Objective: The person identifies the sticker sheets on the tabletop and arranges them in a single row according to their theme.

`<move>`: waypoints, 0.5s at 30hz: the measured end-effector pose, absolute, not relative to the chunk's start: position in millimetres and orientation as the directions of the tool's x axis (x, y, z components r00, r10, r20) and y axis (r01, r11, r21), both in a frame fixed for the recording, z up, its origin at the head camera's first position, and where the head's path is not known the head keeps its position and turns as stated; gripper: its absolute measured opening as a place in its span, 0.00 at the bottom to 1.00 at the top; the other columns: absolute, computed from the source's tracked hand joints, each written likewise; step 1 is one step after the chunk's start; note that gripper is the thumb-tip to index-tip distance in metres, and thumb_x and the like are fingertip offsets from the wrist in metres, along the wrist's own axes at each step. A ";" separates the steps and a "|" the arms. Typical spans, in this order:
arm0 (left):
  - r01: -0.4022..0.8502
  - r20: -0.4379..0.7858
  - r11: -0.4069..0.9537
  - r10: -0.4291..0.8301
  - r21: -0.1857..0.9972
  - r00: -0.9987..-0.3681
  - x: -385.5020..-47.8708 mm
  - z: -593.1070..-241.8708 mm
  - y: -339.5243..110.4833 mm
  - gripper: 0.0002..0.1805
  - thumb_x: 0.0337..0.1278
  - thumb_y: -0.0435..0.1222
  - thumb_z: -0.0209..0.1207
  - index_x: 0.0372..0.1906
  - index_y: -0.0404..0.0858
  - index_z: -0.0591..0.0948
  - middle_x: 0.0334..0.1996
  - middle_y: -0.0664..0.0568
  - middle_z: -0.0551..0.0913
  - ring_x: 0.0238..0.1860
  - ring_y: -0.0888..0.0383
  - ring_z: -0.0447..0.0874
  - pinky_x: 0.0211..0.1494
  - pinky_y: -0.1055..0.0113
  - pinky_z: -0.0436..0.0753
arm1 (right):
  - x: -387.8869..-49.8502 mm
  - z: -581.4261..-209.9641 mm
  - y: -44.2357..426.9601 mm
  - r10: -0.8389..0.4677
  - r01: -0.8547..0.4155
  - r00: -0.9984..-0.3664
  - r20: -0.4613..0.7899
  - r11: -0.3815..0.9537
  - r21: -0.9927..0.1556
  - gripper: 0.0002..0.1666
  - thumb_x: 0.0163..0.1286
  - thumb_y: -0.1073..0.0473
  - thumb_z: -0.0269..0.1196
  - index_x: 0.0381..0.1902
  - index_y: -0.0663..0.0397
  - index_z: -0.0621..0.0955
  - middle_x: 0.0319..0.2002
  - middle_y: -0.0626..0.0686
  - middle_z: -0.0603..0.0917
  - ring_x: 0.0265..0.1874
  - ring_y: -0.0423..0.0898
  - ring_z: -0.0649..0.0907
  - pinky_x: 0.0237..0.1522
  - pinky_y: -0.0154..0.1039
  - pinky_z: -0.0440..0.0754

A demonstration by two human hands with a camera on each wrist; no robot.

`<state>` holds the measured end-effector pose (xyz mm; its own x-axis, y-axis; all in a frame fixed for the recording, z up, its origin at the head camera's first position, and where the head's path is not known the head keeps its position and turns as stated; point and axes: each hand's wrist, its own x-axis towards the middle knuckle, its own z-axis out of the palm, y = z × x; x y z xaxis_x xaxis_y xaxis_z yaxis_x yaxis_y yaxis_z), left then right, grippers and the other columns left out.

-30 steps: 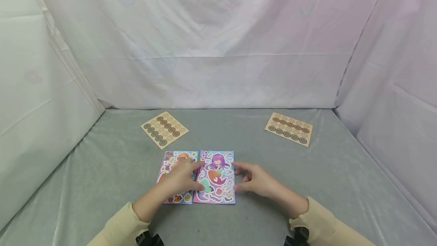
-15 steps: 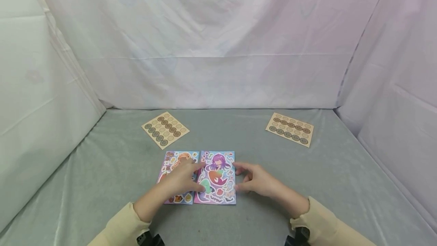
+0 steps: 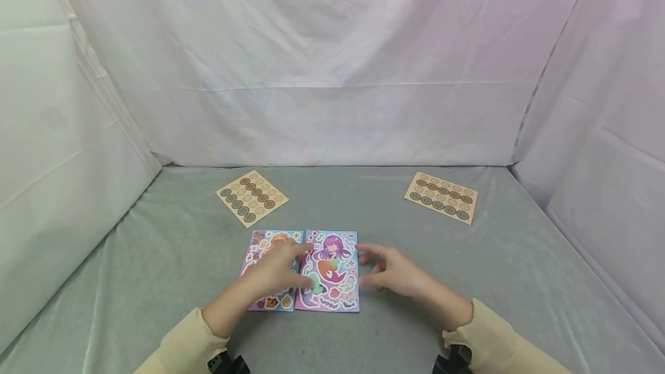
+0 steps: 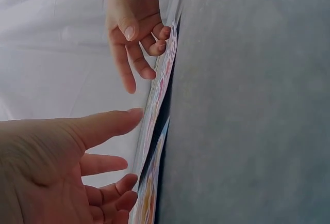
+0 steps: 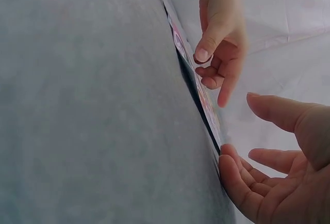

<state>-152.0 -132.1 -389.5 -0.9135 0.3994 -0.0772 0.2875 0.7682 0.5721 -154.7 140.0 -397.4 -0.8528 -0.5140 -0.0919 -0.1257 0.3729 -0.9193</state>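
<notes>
Grey cloth (image 3: 332, 342), two colourful sheets (image 3: 328, 270) (image 3: 260, 250), two tan sheets (image 3: 251, 198) (image 3: 441, 198) — two hands (image 3: 272, 270) (image 3: 392, 273), fingers (image 4: 103, 164) loose

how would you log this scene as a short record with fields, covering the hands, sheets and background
near sheets: left sticker sheet and right sticker sheet, colourful, side by side; a mermaid shows on the right one
left side: left hand above the left sticker sheet, thumb and forefinger extending over the right one
right side: right hand at the right sticker sheet's outer edge; contact unclear
far sheets: left tan sheet and right tan sheet, both angled, with rows of circles
surface: grey cloth
backdrop: white curtain
</notes>
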 end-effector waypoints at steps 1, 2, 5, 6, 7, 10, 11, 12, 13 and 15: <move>0.289 -0.072 0.763 0.401 0.579 -0.913 -152.4 -389.0 -132.4 0.39 0.40 0.42 0.75 0.63 0.37 0.75 0.47 0.46 0.77 0.48 0.50 0.73 0.53 0.49 0.75 | -155.1 -397.4 140.2 -0.515 -0.138 -0.853 -0.083 0.377 -0.916 0.40 0.55 0.66 0.70 0.65 0.67 0.68 0.48 0.60 0.77 0.25 0.45 0.78 0.23 0.34 0.76; 0.288 -0.070 0.756 0.402 0.588 -0.913 -152.7 -388.5 -132.4 0.39 0.40 0.41 0.75 0.63 0.37 0.75 0.45 0.47 0.77 0.47 0.51 0.73 0.52 0.50 0.75 | -155.6 -397.4 140.5 -0.514 -0.148 -0.854 -0.076 0.381 -0.913 0.40 0.56 0.65 0.71 0.65 0.67 0.69 0.48 0.60 0.78 0.26 0.45 0.78 0.23 0.33 0.75; 0.288 -0.060 0.739 0.405 0.609 -0.912 -153.3 -387.8 -132.8 0.38 0.43 0.41 0.73 0.64 0.38 0.74 0.40 0.50 0.76 0.40 0.54 0.72 0.45 0.55 0.76 | -156.5 -396.2 140.5 -0.510 -0.176 -0.858 -0.059 0.400 -0.899 0.38 0.58 0.63 0.70 0.64 0.66 0.70 0.48 0.60 0.78 0.29 0.46 0.78 0.24 0.33 0.75; 0.286 -0.057 0.735 0.403 0.615 -0.914 -153.2 -387.7 -132.9 0.38 0.44 0.42 0.73 0.64 0.38 0.74 0.41 0.49 0.76 0.41 0.54 0.73 0.46 0.54 0.76 | -156.6 -395.6 140.3 -0.508 -0.181 -0.860 -0.054 0.404 -0.897 0.37 0.58 0.62 0.70 0.64 0.66 0.71 0.48 0.60 0.78 0.30 0.46 0.78 0.24 0.33 0.75; 0.282 -0.056 0.732 0.399 0.620 -0.915 -153.2 -388.0 -133.0 0.37 0.45 0.42 0.73 0.64 0.39 0.74 0.44 0.47 0.77 0.44 0.52 0.74 0.48 0.53 0.76 | -156.7 -395.2 140.2 -0.505 -0.186 -0.861 -0.050 0.405 -0.895 0.36 0.59 0.61 0.69 0.63 0.66 0.71 0.48 0.60 0.78 0.31 0.47 0.78 0.25 0.34 0.76; 0.281 -0.042 0.718 0.397 0.636 -0.917 -153.0 -387.8 -133.6 0.36 0.48 0.43 0.71 0.64 0.40 0.74 0.53 0.40 0.76 0.53 0.45 0.74 0.55 0.48 0.75 | -157.1 -394.7 139.5 -0.497 -0.188 -0.867 -0.038 0.396 -0.899 0.33 0.61 0.60 0.68 0.62 0.66 0.72 0.48 0.61 0.78 0.33 0.48 0.79 0.25 0.36 0.78; 0.285 -0.035 0.712 0.398 0.642 -0.917 -153.4 -387.8 -133.8 0.36 0.48 0.44 0.71 0.64 0.40 0.74 0.55 0.39 0.75 0.55 0.43 0.74 0.56 0.47 0.75 | -157.2 -394.3 139.3 -0.495 -0.187 -0.869 -0.033 0.389 -0.902 0.33 0.62 0.60 0.67 0.62 0.66 0.72 0.48 0.62 0.78 0.34 0.48 0.79 0.26 0.37 0.79; 0.291 -0.029 0.707 0.403 0.644 -0.915 -153.8 -387.8 -134.4 0.36 0.49 0.44 0.70 0.64 0.39 0.74 0.57 0.39 0.75 0.56 0.43 0.74 0.56 0.47 0.75 | -157.4 -393.8 139.1 -0.492 -0.187 -0.870 -0.027 0.382 -0.905 0.32 0.62 0.60 0.67 0.62 0.67 0.72 0.48 0.62 0.78 0.34 0.48 0.80 0.26 0.38 0.80; 0.304 -0.018 0.698 0.413 0.648 -0.911 -154.8 -387.9 -135.0 0.35 0.49 0.44 0.70 0.64 0.39 0.73 0.55 0.40 0.76 0.53 0.44 0.75 0.54 0.49 0.76 | -157.6 -393.4 139.0 -0.489 -0.189 -0.872 -0.021 0.377 -0.907 0.32 0.62 0.60 0.67 0.62 0.67 0.72 0.49 0.63 0.78 0.35 0.49 0.80 0.26 0.39 0.80; 0.334 0.016 0.678 0.430 0.655 -0.903 -156.9 -387.9 -136.4 0.36 0.50 0.43 0.69 0.65 0.37 0.73 0.48 0.45 0.79 0.44 0.50 0.77 0.46 0.55 0.79 | -158.1 -391.8 138.2 -0.483 -0.194 -0.876 -0.009 0.370 -0.909 0.32 0.63 0.60 0.66 0.62 0.67 0.72 0.49 0.63 0.78 0.35 0.49 0.80 0.26 0.40 0.81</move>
